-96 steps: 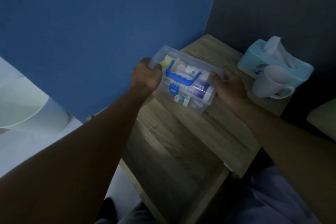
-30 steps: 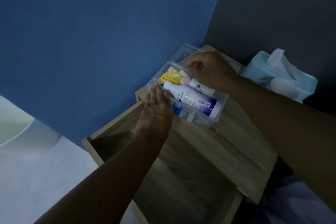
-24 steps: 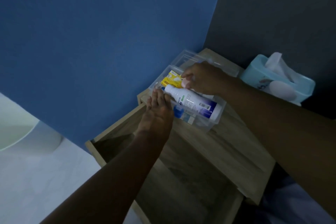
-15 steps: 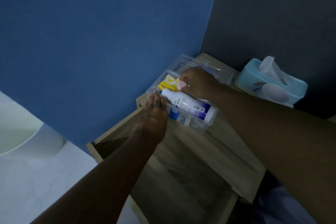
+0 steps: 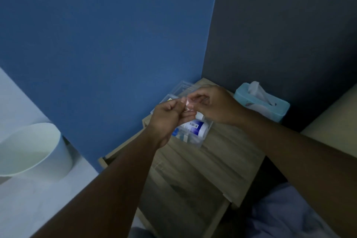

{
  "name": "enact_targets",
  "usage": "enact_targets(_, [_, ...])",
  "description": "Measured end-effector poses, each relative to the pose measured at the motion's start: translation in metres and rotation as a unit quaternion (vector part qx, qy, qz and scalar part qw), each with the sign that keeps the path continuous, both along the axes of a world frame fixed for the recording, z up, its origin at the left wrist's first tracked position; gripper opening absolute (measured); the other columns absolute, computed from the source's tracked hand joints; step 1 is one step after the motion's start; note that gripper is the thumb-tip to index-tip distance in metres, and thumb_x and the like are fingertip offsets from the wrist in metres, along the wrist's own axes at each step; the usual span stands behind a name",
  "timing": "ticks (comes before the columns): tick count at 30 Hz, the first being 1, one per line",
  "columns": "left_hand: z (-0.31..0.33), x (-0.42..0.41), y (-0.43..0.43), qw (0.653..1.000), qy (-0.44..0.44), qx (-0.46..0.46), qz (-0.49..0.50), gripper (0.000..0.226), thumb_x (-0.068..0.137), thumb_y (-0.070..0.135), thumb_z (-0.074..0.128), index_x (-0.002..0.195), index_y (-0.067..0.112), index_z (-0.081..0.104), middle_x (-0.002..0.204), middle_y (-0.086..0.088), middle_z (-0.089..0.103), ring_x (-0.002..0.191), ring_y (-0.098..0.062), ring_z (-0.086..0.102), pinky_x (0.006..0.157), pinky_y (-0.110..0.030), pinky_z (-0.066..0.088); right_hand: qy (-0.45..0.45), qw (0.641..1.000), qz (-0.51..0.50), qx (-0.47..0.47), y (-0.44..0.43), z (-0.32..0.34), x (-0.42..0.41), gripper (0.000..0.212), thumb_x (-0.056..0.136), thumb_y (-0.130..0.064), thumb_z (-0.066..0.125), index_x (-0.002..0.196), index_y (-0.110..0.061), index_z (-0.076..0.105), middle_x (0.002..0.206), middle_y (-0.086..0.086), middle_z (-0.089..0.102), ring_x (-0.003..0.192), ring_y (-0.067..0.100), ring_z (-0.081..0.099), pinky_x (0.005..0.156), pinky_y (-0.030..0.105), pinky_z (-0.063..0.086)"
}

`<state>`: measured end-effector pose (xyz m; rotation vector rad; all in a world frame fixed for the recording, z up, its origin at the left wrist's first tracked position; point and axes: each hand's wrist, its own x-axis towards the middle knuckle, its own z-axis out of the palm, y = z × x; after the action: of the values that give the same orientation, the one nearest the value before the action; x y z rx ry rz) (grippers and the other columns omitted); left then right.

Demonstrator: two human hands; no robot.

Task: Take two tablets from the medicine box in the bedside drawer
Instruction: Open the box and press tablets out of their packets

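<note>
The clear plastic medicine box [image 5: 201, 139] stands open on the bedside table, its lid [image 5: 183, 87] lying behind it. A white bottle with a blue label [image 5: 196, 128] lies inside. Above the box, my left hand [image 5: 168, 121] and my right hand [image 5: 214, 105] meet, and both pinch a small pink-topped container [image 5: 187, 103] with their fingertips. It is blurred and mostly covered by fingers. No loose tablets are visible. The drawer [image 5: 173, 189] below the table top is pulled open and dark inside.
A teal tissue box [image 5: 260, 102] stands at the back right of the wooden table top [image 5: 222, 160]. A white round bin [image 5: 29, 150] sits on the floor at left. A blue wall is close behind, and a pale bed edge [image 5: 338, 114] is at right.
My right hand has lifted the small pink-topped container out of the box. My left hand left the box's rim and rose to grip it too. The camera tilted up.
</note>
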<state>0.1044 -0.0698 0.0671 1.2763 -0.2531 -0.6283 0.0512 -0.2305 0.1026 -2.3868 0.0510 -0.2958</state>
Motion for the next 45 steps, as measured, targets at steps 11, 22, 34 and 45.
enact_targets(11, [0.044, -0.066, 0.010, 0.990, 0.069, -0.121, 0.013, 0.038, 0.096, 0.030, 0.056, 0.098, -0.004, 0.071, 0.093, -0.021, 0.076, 0.085, -0.023, 0.076, 0.075, -0.022, 0.060, -0.053, 0.985, 0.082, -0.141, 0.018, 0.059, -0.065, 0.014, 0.087, -0.012, 0.065, 0.098, -0.009, 0.073, 0.090, 0.008, 0.064, 0.084, 0.021, 0.063, 0.079, 0.042, 0.050])
enact_targets(22, [0.057, -0.098, 0.014, 0.982, 0.122, -0.145, 0.001, 0.037, 0.096, 0.030, 0.054, 0.093, -0.003, 0.071, 0.088, -0.019, 0.077, 0.083, -0.021, 0.076, 0.069, -0.022, 0.060, 0.025, 0.990, 0.130, 0.052, 0.012, 0.086, -0.097, 0.047, 0.084, -0.007, 0.075, 0.130, -0.006, 0.064, 0.126, 0.006, 0.064, 0.115, 0.016, 0.064, 0.099, 0.029, 0.052])
enact_targets(34, [0.066, -0.108, 0.012, 0.988, 0.094, -0.123, 0.013, 0.041, 0.098, 0.030, 0.051, 0.102, -0.007, 0.067, 0.090, -0.018, 0.076, 0.080, -0.019, 0.076, 0.077, -0.023, 0.061, 0.064, 0.993, 0.102, -0.012, 0.008, 0.090, -0.097, 0.061, 0.079, -0.043, 0.075, 0.134, -0.019, 0.061, 0.126, -0.008, 0.068, 0.107, -0.005, 0.064, 0.084, 0.008, 0.049])
enact_targets(45, [0.043, -0.103, 0.001, 0.980, 0.129, -0.154, 0.004, 0.040, 0.099, 0.026, 0.049, 0.112, -0.011, 0.060, 0.102, -0.022, 0.071, 0.085, -0.020, 0.075, 0.082, -0.027, 0.060, 0.074, 0.994, 0.067, 0.047, 0.006, 0.080, -0.092, 0.047, 0.080, -0.003, 0.078, 0.125, -0.011, 0.068, 0.109, 0.004, 0.071, 0.096, 0.012, 0.067, 0.098, 0.033, 0.055])
